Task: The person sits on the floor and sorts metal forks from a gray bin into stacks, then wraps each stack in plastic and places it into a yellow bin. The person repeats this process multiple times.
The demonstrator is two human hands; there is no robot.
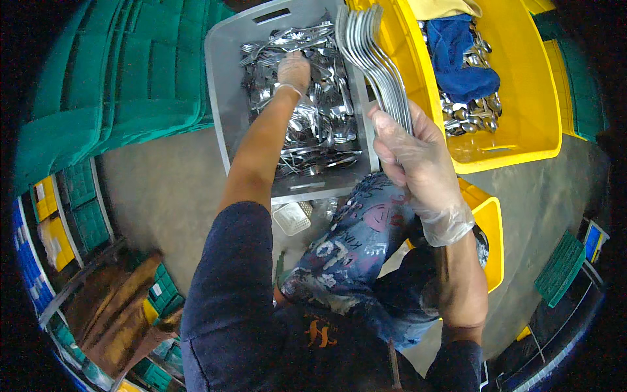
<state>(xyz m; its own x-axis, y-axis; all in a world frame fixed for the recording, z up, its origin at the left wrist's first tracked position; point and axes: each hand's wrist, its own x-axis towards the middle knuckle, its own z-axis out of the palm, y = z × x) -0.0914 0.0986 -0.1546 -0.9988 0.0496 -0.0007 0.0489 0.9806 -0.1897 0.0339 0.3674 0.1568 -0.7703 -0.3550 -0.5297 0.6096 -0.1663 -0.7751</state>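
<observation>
My right hand (416, 157), in a clear plastic glove, grips a bundle of nested metal forks (387, 78) by the handles. The fork heads point up and away, over the rim between the grey and yellow bins. My left hand (295, 71), also gloved, reaches into a grey plastic bin (225, 98). It is down at a heap of loose metal cutlery (321, 115), in which several forks show. Its fingertips are hidden from view, so whether they hold a piece cannot be made out.
A yellow bin (531, 98) at the right holds spoons (470, 120) under a blue cloth (455, 63). Green crates (156, 63) stand at the left. A small pale perforated basket (292, 219) lies below the grey bin. Another yellow container (494, 240) stands beside my leg.
</observation>
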